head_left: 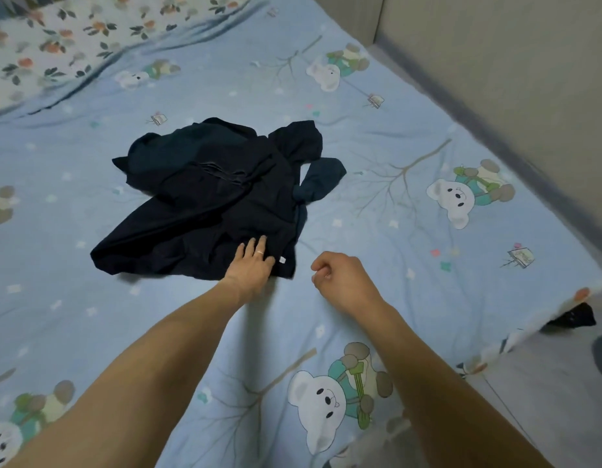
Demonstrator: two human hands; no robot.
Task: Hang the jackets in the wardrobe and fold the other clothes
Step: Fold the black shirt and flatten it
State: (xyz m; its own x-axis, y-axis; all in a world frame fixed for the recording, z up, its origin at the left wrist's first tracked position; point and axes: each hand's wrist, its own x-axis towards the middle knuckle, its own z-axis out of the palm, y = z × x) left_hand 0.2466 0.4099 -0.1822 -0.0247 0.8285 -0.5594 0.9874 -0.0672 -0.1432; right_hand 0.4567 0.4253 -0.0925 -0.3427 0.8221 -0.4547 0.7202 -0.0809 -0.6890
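Observation:
A dark navy garment lies crumpled on the blue bear-print bed sheet, with one sleeve sticking out to the right. My left hand rests flat on the garment's near edge, fingers spread, next to a small white tag. My right hand hovers above the sheet just right of the garment, its fingers curled in with nothing in them.
A floral quilt lies at the bed's far left. A beige wall runs along the bed's right side. Grey floor shows at the lower right, with a dark item by the bed corner.

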